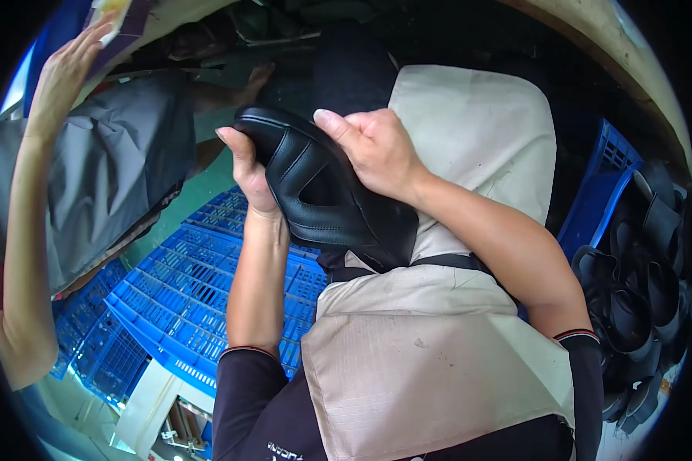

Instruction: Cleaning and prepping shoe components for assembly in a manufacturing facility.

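Note:
A black sandal (309, 183) with broad, stitched leather-look straps and a cut-out between them is held tilted above my lap. My left hand (252, 173) grips its left side near the far end; the thumb shows and the other fingers are hidden behind the sandal. Across from it, my right hand (380, 146) is closed on the right edge, its thumb lying along the rim and its fingers curled. The sandal's near end rests close to my beige apron (477, 138).
At my left stand blue plastic crates (184, 276). Beyond them a co-worker's arm (34, 200) is raised beside a grey apron (123, 169). On my right, many black sandals (630, 300) are piled next to another blue crate (596, 192).

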{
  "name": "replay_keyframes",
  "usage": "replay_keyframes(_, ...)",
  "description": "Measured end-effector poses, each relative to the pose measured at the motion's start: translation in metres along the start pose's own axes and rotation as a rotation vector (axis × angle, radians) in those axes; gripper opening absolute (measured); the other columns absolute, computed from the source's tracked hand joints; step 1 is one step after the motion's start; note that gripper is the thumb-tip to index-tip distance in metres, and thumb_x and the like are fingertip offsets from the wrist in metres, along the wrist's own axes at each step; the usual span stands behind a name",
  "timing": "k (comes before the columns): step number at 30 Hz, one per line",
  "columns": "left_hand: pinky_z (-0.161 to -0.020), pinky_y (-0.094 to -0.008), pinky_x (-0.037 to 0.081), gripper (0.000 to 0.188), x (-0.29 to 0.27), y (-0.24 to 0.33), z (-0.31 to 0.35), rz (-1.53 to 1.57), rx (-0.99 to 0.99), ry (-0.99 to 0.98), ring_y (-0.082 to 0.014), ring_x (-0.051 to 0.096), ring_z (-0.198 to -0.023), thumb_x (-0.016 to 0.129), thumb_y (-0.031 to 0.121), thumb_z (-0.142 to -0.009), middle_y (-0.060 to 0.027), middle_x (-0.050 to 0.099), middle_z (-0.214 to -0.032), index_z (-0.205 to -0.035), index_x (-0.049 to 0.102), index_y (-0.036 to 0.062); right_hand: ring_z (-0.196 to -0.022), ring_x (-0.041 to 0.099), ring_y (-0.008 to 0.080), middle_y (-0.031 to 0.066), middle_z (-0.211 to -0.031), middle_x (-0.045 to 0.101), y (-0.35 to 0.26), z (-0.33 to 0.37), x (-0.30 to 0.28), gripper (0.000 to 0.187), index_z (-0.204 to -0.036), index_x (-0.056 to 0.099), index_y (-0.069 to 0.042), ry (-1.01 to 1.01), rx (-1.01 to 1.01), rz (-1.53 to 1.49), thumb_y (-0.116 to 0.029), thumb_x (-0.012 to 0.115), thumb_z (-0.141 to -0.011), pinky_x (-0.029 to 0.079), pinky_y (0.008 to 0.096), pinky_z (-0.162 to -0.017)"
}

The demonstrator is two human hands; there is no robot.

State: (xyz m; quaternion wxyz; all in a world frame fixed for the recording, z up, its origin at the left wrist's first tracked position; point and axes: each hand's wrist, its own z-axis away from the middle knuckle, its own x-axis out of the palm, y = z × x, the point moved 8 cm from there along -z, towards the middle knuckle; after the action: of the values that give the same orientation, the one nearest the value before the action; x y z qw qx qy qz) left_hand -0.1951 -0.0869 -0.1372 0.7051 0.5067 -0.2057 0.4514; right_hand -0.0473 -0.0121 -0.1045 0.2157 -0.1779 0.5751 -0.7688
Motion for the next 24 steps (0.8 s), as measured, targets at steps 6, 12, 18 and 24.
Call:
replay_keyframes(6,-0.08,-0.0375,0.055,0.096,0.009,0.035,-0.003,0.095,-0.005,-0.226,-0.0254,0.069,-0.08,0.04,0.089,-0.084,-0.0184,0.073,-0.097,-0.098,0.071,-0.0001,-0.051,0.033,0.011,-0.0026,-0.053,0.041,-0.057,-0.007,0.025,0.054,-0.056,0.05,0.001,0.006,-0.067,-0.032,-0.028,0.055,-0.102,0.032,0.0292,-0.05)
replay_keyframes(12,-0.082,-0.0379,0.055,0.116,0.177,0.08,-0.02,-0.266,0.131,-0.399,-0.0303,0.07,-0.082,0.032,0.1,-0.074,-0.024,0.073,-0.095,-0.1,0.071,-0.0065,-0.072,0.053,0.0118,0.0031,-0.084,0.065,-0.183,-0.01,-0.047,0.039,-0.088,0.067,-0.004,-0.021,-0.095,-0.124,-0.033,0.048,-0.105,0.043,0.0255,-0.07)
replay_keyframes(18,-0.077,-0.0209,0.046,0.026,0.281,0.007,-0.028,-0.618,0.081,-0.42,-0.0096,0.058,-0.085,0.051,0.017,-0.094,-0.0057,0.067,-0.093,-0.105,0.066,-0.0006,-0.104,0.061,0.0216,0.0119,-0.112,0.067,-0.287,0.023,-0.121,0.044,-0.122,0.065,0.001,-0.151,-0.246,0.261,-0.014,0.074,-0.082,0.047,0.0315,-0.096)
replay_keyframes(24,-0.071,-0.0294,0.052,0.033,0.337,0.02,-0.016,-1.188,0.494,-0.236,-0.0201,0.063,-0.08,0.072,0.005,-0.08,-0.0098,0.067,-0.101,-0.112,0.067,0.0012,-0.095,0.06,0.0169,0.0068,-0.108,0.068,-0.223,0.026,-0.186,0.043,-0.118,0.065,0.0,-0.09,-0.069,0.04,-0.013,0.074,-0.078,0.047,0.0278,-0.091)
